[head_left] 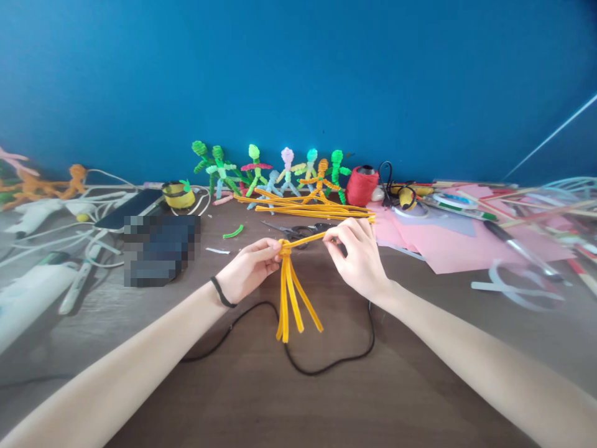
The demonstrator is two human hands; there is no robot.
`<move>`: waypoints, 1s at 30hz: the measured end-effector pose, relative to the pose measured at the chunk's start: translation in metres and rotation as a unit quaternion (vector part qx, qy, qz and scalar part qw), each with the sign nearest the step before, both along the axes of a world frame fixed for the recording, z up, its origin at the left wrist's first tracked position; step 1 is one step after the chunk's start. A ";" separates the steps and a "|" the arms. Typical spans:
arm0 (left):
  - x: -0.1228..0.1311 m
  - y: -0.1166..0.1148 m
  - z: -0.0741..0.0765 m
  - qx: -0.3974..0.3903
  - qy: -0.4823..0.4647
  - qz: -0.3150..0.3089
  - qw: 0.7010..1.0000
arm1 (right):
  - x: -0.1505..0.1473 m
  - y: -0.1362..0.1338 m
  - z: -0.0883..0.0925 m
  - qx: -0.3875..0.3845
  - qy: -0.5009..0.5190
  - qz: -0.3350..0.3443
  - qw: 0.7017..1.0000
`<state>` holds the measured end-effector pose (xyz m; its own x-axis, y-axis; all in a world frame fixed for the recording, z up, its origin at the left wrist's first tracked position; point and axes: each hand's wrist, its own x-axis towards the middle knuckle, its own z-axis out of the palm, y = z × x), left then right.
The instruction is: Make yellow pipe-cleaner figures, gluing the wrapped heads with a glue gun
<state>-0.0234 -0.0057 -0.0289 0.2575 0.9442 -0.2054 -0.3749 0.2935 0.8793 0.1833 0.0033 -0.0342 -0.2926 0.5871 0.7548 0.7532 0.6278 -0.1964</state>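
Note:
A bundle of orange-yellow pipe cleaners [290, 287] hangs in front of me, its several loose ends pointing down and spreading slightly. My left hand [254, 264] pinches the bundle's wrapped top between thumb and fingers. From that top one strand runs up to the right, where my right hand [357, 258] grips its end with closed fingertips. Just behind the hands lies a pair of dark scissors [298, 233], partly covered by the strand. More orange pipe cleaners [308, 208] lie in a loose pile beyond the scissors.
Several colourful pipe-cleaner figures [254, 168] stand along the blue wall. To their right are a red spool of yarn [361, 186] and pink paper sheets [448, 239]. On the left lie a glue gun [37, 214] and white cables. A black cord [321, 371] loops beneath the bundle.

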 end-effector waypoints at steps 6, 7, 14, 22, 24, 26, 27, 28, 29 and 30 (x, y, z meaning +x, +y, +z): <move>0.001 -0.001 0.002 -0.014 -0.055 0.008 0.998 | 0.005 0.009 -0.002 -0.067 -0.032 -0.056 0.996; 0.001 -0.001 0.003 -0.019 -0.058 0.011 0.998 | 0.005 0.010 -0.001 -0.096 -0.046 -0.084 0.991; 0.002 -0.003 0.003 -0.024 -0.072 0.026 0.997 | 0.012 0.012 0.010 -0.270 -0.233 -0.252 0.900; 0.003 -0.003 0.004 -0.021 -0.067 0.047 0.996 | 0.020 0.021 0.009 -0.366 -0.121 -0.198 0.901; 0.002 -0.002 0.003 -0.021 -0.070 0.048 0.996 | 0.020 0.023 0.008 -0.358 -0.031 -0.172 0.917; 0.002 -0.002 0.002 -0.018 -0.074 0.044 0.996 | 0.020 0.025 0.008 -0.340 0.062 -0.126 0.930; 0.001 -0.001 0.002 -0.015 -0.076 0.041 0.996 | 0.019 0.026 0.008 -0.339 0.107 -0.095 0.930; 0.001 -0.002 0.001 -0.012 -0.078 0.038 0.996 | 0.019 0.027 0.007 -0.348 0.153 -0.060 0.923; 0.000 -0.002 0.001 -0.009 -0.079 0.035 0.996 | 0.018 0.027 0.007 -0.369 0.202 -0.022 0.907; 0.000 -0.002 0.002 -0.007 -0.079 0.033 0.996 | 0.017 0.027 0.006 -0.399 0.253 0.017 0.881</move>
<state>-0.0232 -0.0080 -0.0271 0.2249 0.9576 -0.1799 -0.5279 0.2749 0.8036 0.2001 0.0304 -0.0286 -0.0644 0.9875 0.1439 0.4264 0.1576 -0.8907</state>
